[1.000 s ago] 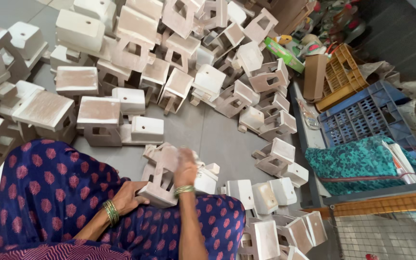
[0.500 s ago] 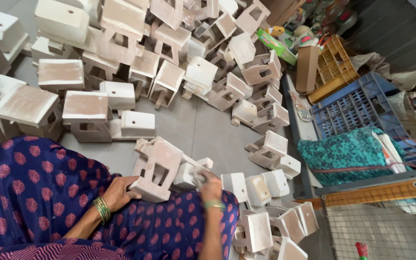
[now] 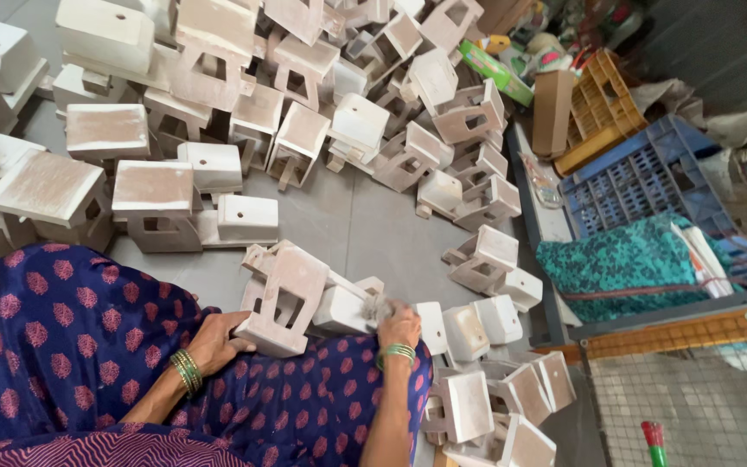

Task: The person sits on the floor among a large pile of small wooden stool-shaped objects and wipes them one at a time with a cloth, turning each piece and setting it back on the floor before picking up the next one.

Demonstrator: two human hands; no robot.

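Left hand point(image 3: 216, 339) grips my pale wooden house-shaped piece point(image 3: 284, 297) on my lap; right hand point(image 3: 399, 327) pinches a small blurred thing at its side.

Hidden, cropped and blurred items, head view:

- Left hand point(image 3: 218, 339): fingers tucked under the pale wooden piece point(image 3: 287, 298) on the lap; its grip cannot be fully seen.
- Right hand point(image 3: 399, 327): fingertips blurred; whatever is pinched against the piece cannot be made out.
- Both forearms are cut off by the near edge.
- Stacked wooden blocks point(image 3: 105, 35), far left: cropped by the edges.
- Red-and-green object point(image 3: 653, 443), near right: cropped, kind unclear.
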